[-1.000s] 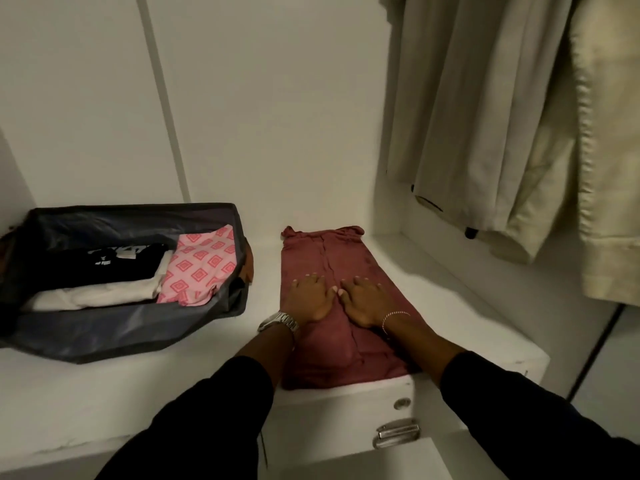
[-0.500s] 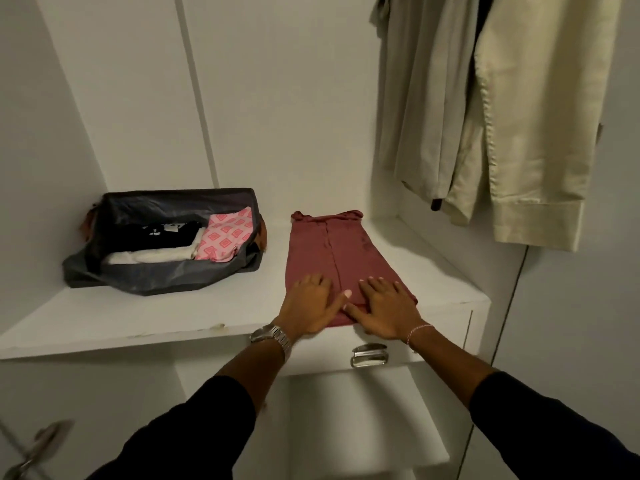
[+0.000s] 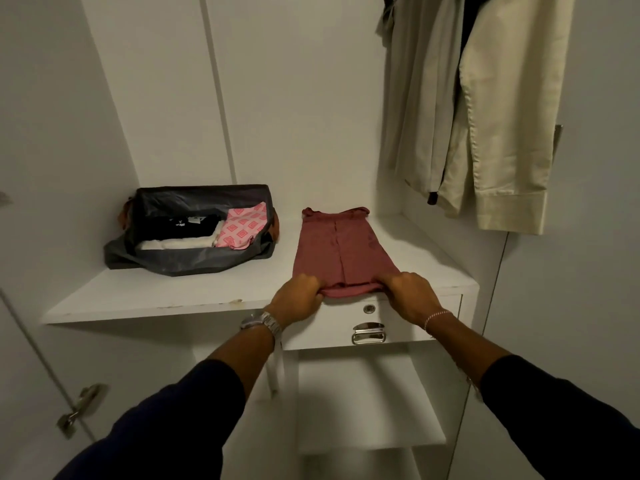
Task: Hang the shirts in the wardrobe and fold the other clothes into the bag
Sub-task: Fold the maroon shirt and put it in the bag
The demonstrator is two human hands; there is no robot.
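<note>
A dark red garment [image 3: 341, 251] lies folded lengthwise on the white wardrobe shelf [image 3: 194, 289], its near end at the shelf's front edge. My left hand [image 3: 299, 297] grips the near left corner of that end. My right hand [image 3: 410, 296] grips the near right corner. To the left stands an open grey bag [image 3: 194, 261] holding a folded black garment [image 3: 180, 226], a white one [image 3: 176, 243] and a pink patterned one [image 3: 244, 226]. Pale shirts [image 3: 485, 109] hang at the upper right.
Under the shelf's front edge is a drawer with a metal handle [image 3: 369, 333] and a lock. Lower shelves [image 3: 367, 403] sit below it. A wardrobe door with a metal latch [image 3: 81, 407] stands at the lower left.
My hands slid back from pressing flat on the red garment to its near end, and the fingers have curled round the edge. The camera pulled back from the shelf.
</note>
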